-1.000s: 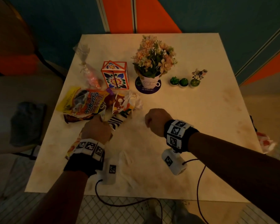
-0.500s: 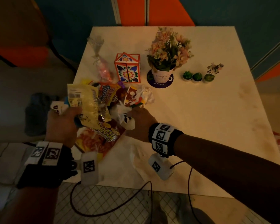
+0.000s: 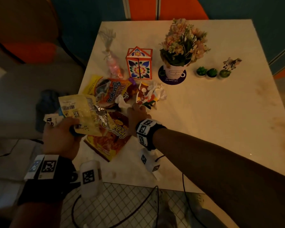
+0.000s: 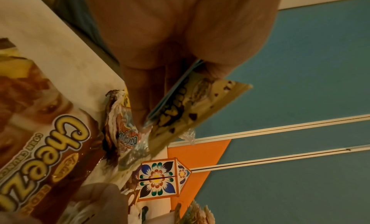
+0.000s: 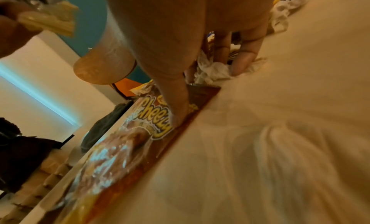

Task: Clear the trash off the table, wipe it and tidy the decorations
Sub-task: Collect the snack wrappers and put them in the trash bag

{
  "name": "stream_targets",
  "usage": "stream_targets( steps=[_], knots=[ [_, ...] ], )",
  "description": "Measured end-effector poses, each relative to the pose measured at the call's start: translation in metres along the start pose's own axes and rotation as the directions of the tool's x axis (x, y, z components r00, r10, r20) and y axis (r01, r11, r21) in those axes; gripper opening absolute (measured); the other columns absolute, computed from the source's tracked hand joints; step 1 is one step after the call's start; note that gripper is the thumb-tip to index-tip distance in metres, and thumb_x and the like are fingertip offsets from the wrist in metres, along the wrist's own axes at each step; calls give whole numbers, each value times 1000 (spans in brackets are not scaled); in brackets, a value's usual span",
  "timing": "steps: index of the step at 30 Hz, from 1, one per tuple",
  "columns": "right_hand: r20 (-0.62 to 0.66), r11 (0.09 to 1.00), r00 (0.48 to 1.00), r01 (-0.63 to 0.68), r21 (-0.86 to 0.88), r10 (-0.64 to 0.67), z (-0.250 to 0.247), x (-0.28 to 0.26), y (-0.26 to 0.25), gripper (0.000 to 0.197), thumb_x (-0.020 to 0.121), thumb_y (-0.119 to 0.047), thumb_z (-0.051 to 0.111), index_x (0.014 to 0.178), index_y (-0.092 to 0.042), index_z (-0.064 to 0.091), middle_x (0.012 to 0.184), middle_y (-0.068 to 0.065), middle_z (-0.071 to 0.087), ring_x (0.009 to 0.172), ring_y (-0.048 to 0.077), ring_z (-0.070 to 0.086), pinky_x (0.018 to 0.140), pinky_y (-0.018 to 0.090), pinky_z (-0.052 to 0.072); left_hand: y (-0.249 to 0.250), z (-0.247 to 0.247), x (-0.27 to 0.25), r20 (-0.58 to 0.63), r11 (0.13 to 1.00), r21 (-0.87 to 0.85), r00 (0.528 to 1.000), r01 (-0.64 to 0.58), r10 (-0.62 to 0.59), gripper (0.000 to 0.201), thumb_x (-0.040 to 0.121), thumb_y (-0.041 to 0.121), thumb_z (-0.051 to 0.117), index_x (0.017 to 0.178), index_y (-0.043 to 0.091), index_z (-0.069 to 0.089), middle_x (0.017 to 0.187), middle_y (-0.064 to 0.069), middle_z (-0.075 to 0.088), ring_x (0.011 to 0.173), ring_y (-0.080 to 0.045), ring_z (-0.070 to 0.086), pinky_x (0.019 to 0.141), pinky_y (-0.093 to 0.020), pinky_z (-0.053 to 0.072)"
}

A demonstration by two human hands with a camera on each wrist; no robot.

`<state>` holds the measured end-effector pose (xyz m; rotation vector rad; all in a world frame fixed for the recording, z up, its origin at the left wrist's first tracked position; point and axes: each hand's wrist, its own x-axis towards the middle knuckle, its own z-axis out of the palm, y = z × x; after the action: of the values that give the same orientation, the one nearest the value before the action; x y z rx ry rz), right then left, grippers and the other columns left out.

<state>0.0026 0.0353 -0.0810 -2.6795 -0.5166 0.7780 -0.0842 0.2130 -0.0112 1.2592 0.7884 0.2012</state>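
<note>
My left hand (image 3: 61,134) hovers over the table's left edge and grips a pale yellow wrapper (image 3: 82,116) (image 4: 192,107) together with a small white wrapper (image 3: 52,120). My right hand (image 3: 136,114) (image 5: 210,85) reaches into the trash pile. Its fingers (image 5: 245,59) are fairly straight and touch a crumpled white tissue (image 3: 122,102) (image 5: 214,69), and its thumb (image 5: 178,111) lies on the brown Cheezy bag (image 3: 112,137) (image 4: 40,140). A yellow-orange snack bag (image 3: 109,89) and crumpled wrappers (image 3: 150,94) lie just beyond.
On the white table (image 3: 212,120): a clear bag of pink sweets (image 3: 113,66), a floral house-shaped box (image 3: 139,63), a flower pot (image 3: 174,72) on a dark coaster (image 3: 161,76), three small green plants (image 3: 211,72), a small figurine (image 3: 231,63). A chair (image 3: 23,38) stands at the left.
My left hand has lifted the pale yellow wrapper off the table toward the left edge. My right hand has moved forward and left onto the crumpled tissue.
</note>
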Motion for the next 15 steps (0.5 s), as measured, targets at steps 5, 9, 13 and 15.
stream_targets(
  steps=[5, 9, 13, 15],
  knots=[
    [49, 998, 999, 8, -69, -5, 0, 7, 0, 46, 82, -26, 67, 124, -12, 55, 140, 14, 28, 128, 40, 29, 96, 48, 44, -8, -8, 3, 6, 1000, 25, 1000, 0, 0, 17, 92, 1, 43, 84, 15, 50, 57, 14, 64, 60, -3, 62, 53, -18, 52],
    [43, 995, 994, 102, -3, -102, -11, -2, 0, 22, 88, -15, 56, 108, -7, 55, 121, 18, 46, 110, 37, 48, 82, 34, 43, -9, -15, 3, 63, 1000, -7, 998, 10, -10, 13, 90, 3, 46, 88, 15, 51, 58, 14, 67, 60, -3, 65, 56, -19, 54],
    [-16, 945, 997, 75, 320, -74, -33, -12, 11, 19, 77, -14, 68, 94, -10, 59, 94, 5, 51, 88, 25, 52, 67, 26, 41, -2, -16, 2, 38, 996, -53, 996, 77, -76, 47, 68, 14, 59, 114, 5, 55, 107, -12, 68, 91, -25, 68, 66, -33, 59],
    [-47, 897, 999, 37, 441, -18, -51, -20, 19, 18, 73, -16, 71, 87, -21, 61, 94, 0, 54, 88, 21, 52, 63, 22, 38, -5, -16, 4, 22, 994, -67, 996, 88, -86, 70, 61, 17, 63, 128, 1, 47, 121, -19, 61, 105, -34, 62, 71, -40, 59]
  ],
)
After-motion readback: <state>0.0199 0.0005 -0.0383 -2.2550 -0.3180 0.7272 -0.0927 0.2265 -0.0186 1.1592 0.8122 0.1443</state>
